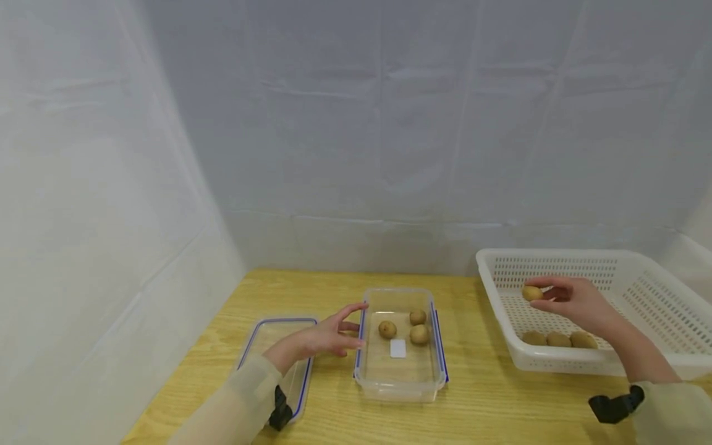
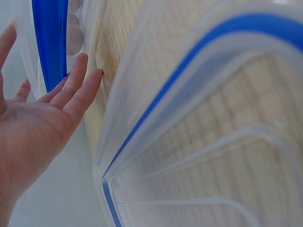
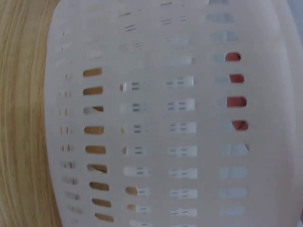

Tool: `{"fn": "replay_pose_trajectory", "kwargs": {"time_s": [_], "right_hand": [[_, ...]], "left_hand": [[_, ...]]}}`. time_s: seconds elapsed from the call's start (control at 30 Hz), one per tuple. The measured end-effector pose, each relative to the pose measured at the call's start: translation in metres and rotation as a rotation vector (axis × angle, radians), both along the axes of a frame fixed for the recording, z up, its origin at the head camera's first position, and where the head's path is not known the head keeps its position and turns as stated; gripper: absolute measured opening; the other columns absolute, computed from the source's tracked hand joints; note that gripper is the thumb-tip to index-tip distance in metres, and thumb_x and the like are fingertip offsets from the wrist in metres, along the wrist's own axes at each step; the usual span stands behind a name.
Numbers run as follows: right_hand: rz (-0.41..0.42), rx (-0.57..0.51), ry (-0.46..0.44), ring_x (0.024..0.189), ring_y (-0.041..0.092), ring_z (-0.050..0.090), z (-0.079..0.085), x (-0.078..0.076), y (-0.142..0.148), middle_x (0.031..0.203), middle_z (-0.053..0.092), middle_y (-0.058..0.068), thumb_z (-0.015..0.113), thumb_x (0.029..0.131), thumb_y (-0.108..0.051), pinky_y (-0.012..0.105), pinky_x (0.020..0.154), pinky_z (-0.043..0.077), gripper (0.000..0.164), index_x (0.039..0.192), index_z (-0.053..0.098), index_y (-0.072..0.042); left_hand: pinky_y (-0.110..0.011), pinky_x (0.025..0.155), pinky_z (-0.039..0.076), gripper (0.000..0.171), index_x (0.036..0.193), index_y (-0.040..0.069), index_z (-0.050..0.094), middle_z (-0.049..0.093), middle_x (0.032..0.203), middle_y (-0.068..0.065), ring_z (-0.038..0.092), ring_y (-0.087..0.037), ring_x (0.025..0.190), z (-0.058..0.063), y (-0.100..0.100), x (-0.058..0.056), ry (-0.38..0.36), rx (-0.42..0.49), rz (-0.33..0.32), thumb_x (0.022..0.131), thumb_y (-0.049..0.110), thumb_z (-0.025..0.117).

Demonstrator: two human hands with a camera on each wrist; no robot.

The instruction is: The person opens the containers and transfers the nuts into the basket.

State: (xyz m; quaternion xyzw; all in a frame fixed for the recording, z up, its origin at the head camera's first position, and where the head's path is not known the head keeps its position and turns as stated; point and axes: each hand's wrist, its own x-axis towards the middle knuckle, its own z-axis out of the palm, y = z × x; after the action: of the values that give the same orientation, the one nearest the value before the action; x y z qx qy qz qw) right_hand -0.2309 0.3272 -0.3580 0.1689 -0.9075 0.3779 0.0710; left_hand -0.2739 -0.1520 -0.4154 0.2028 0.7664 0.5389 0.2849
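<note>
Over the white basket [image 1: 547, 363], my right hand [image 1: 581, 303] pinches a small potato [image 1: 532, 293] between thumb and fingers. Several more potatoes [image 1: 559, 339] lie on the basket floor below it. My left hand [image 1: 325, 334] has its fingers spread along the left rim of a clear plastic container [image 1: 399, 390], fingertips at the edge. Inside that container are three potatoes [image 1: 419, 334] and a small white card [image 1: 397, 348]. From the left wrist, the left hand [image 2: 45, 123] shows extended fingers beside the container's blue side flap [image 2: 51, 42].
A clear lid [image 1: 285, 321] with a blue seal lies left of the container, partly under my left forearm. The right wrist view is filled by the slotted basket wall [image 3: 158, 137], with wood tabletop [image 3: 23, 118] beside it. White sheeting [image 1: 356, 136] stands behind the table.
</note>
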Motion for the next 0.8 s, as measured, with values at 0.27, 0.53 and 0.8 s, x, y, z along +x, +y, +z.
{"fn": "replay_pose_trajectory", "kwargs": {"time_s": [0.27,0.53,0.8], "right_hand": [[-0.003,0.049,-0.03,0.085,0.005,0.062,-0.008,-0.008,0.014,0.116,0.062,0.021,0.07,0.091,-0.016,0.029,0.066,0.053,0.041,0.125,0.06,0.005],[0.034,0.093,-0.051,0.082,0.006,0.062,-0.01,-0.012,0.021,0.109,0.065,0.019,0.07,0.09,-0.013,0.029,0.066,0.053,0.041,0.123,0.06,0.01],[0.1,0.078,-0.085,0.083,0.007,0.064,-0.014,-0.019,0.023,0.11,0.065,0.021,0.07,0.09,-0.01,0.031,0.068,0.054,0.04,0.122,0.059,0.011]], "left_hand": [[-0.046,0.086,0.049,0.08,0.155,0.025,0.02,0.032,0.147,-0.028,0.041,-0.039,0.13,0.001,0.0,0.0,0.002,-0.004,-0.004,0.092,0.02,0.069],[-0.046,0.087,0.049,0.08,0.155,0.026,0.02,0.032,0.147,-0.028,0.042,-0.039,0.129,0.0,0.0,0.0,-0.004,-0.005,-0.002,0.092,0.02,0.069],[-0.049,0.089,0.048,0.08,0.155,0.024,0.019,0.032,0.147,-0.028,0.042,-0.04,0.129,0.0,0.0,0.0,0.008,-0.009,-0.006,0.092,0.02,0.069]]}}
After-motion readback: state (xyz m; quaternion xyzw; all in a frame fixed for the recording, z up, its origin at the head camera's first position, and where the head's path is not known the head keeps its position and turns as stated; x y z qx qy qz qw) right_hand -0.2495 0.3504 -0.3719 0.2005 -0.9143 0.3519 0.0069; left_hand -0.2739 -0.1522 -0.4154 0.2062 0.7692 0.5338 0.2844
